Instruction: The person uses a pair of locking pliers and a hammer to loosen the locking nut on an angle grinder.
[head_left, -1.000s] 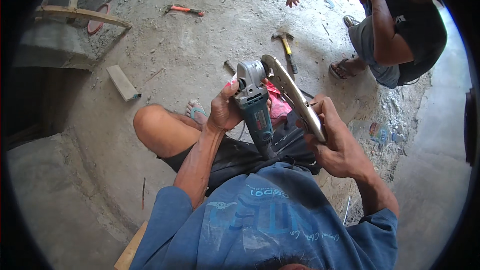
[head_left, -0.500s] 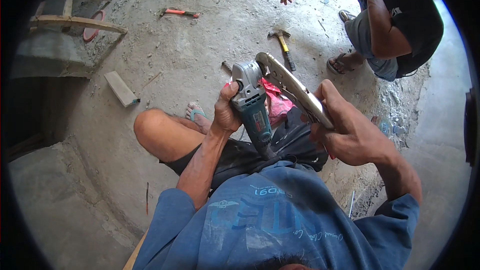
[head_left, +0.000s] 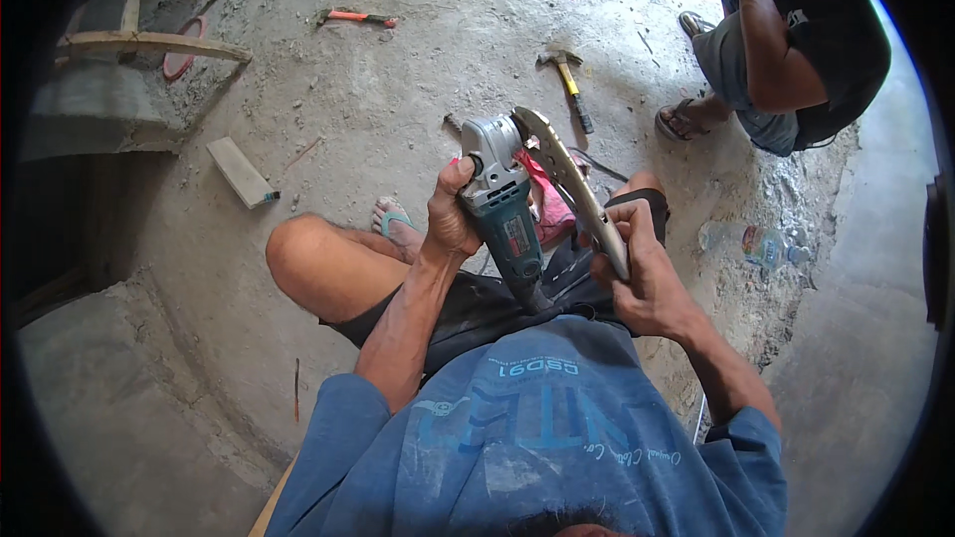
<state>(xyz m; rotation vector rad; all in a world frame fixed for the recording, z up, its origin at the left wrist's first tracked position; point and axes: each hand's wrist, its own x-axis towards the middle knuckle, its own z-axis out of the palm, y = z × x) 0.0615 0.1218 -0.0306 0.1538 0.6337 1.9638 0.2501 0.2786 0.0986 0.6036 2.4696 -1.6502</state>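
My left hand (head_left: 451, 211) is wrapped round the head end of a teal and grey angle grinder (head_left: 510, 229), its thumb up by the metal gear housing. The grinder's tail points down toward my lap. My right hand (head_left: 649, 276) grips the handles of metal locking pliers (head_left: 569, 175), whose jaws sit at the spindle side of the grinder head. My palm and fingers partly hide the handles. Whether the jaws are clamped tight on the spindle I cannot tell. Behind the tools lies a pink-red plastic bag (head_left: 550, 214).
A yellow-handled claw hammer (head_left: 570, 89) and an orange-handled hammer (head_left: 358, 18) lie on the rubble-strewn floor. A wooden block (head_left: 239, 171) is at left, a wooden ladder (head_left: 149, 40) far left. A plastic bottle (head_left: 761, 246) lies right. Another person (head_left: 786, 50) crouches far right.
My right hand has swung inward to the left with the pliers' handles, so the pliers stand steeper. More of the bottle and my right knee shows. The left hand and grinder stay nearly still.
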